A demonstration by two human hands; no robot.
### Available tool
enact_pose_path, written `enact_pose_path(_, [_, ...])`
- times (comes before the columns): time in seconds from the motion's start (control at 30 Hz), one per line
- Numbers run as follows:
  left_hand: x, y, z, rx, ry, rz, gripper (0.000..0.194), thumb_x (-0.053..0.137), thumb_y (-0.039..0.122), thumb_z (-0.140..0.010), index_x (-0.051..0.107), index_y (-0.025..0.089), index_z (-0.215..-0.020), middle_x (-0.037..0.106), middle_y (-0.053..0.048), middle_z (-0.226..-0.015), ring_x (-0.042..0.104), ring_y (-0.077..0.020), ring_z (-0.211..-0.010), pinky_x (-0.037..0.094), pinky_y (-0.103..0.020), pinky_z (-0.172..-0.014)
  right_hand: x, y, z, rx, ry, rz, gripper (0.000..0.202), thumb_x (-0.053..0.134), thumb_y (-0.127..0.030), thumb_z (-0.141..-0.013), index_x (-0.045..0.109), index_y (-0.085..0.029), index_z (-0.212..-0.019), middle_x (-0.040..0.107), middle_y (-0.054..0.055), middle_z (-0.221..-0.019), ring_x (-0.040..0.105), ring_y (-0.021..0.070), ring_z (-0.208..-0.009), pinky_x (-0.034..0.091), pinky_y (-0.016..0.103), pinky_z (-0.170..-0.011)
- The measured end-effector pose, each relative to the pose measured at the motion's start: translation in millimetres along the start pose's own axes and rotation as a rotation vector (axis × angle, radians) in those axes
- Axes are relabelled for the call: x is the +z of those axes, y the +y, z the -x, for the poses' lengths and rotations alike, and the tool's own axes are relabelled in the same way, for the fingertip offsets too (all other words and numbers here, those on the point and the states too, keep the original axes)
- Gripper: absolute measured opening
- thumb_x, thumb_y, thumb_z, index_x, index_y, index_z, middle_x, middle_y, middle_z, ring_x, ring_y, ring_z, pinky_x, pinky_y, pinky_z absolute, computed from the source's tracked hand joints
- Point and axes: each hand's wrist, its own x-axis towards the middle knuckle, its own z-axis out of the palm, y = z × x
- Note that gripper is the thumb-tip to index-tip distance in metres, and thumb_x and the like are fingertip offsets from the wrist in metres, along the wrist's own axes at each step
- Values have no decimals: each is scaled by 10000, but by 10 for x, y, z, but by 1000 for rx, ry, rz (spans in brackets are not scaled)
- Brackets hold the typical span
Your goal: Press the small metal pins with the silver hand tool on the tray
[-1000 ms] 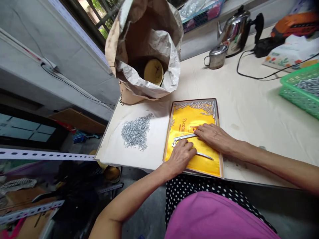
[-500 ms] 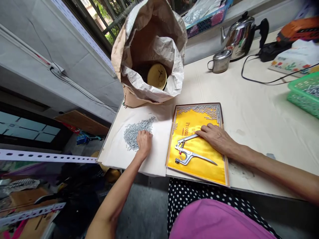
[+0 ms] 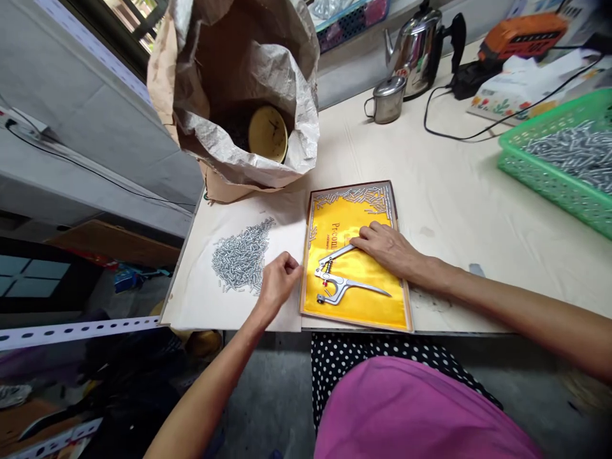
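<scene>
My left hand [image 3: 280,279] is closed in a pinch between the pile and the tray; whatever sits at its fingertips is too small to make out. To its left lies a heap of small silvery metal pins [image 3: 241,256]. Hand pliers [image 3: 337,280] with a spring and two long handles rest, jaws apart, on a yellow-lined tray [image 3: 368,309]. The fingers of my right hand [image 3: 382,247] are closed around the end of the upper handle. More metal pins [image 3: 368,197] lie along the tray's far and side edges.
A large paper sack [image 3: 299,143] holding a yellowish bowl [image 3: 268,134] stands behind the heap. Further back are a metal cup [image 3: 388,102], a kettle [image 3: 417,51], a black cord [image 3: 459,137] and a tissue pack [image 3: 502,95]. At right sits a green basket [image 3: 549,188] of metal pieces.
My left hand has come off the pin heap and moved right, close to the tray's left edge. My right hand stays at the pliers' handle. The whole view has shifted to the right.
</scene>
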Motion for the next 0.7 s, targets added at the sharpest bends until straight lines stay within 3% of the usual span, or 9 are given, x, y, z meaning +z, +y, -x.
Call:
enact_pose_path(0.07, [107, 130, 167, -27, -112, 165, 3, 638, 180, -806, 640, 182, -805, 668, 12, -715, 614, -134, -644, 470, -227, -618, 0, 2, 0, 1, -9, 2, 243, 443, -169, -988, 647, -212, -1114, 625, 98, -989, 470, 240, -892, 327, 340, -750])
enact_pose_path(0.2, [265, 215, 326, -132, -221, 251, 97, 612, 173, -836, 703, 169, -869, 677, 6, -654, 636, -139, -609, 481, -215, -580, 13, 3, -2, 12, -5, 20, 256, 417, -175, -996, 651, -218, -1089, 628, 98, -996, 474, 246, -903, 331, 348, -745])
enact_pose_path(0.37, [291, 231, 315, -212, -205, 225, 55, 663, 203, -837, 694, 170, -806, 633, 31, -544, 603, -124, -505, 451, -200, -505, 27, 2, -12, 13, -3, 27, 260, 405, -185, -1001, 649, -226, -1082, 626, 96, -983, 468, 247, -905, 323, 347, -734])
enact_pose_path(0.5, [273, 317, 277, -355, -290, 281, 100, 653, 223, -868, 661, 155, -795, 570, 52, -441, 510, -98, -373, 403, -184, -410, 32, -10, -16, 32, -12, 13, 279, 388, -184, -1008, 653, -215, -1090, 627, 105, -995, 473, 258, -915, 321, 358, -727])
enact_pose_path(0.7, [264, 422, 235, -503, -345, 322, 205, 698, 295, -867, 629, 144, -747, 579, 26, -401, 503, -84, -330, 372, -157, -390, 22, -27, -17, 50, 3, -9, 289, 387, -177, -1001, 664, -220, -1068, 628, 112, -1001, 471, 269, -925, 322, 374, -742])
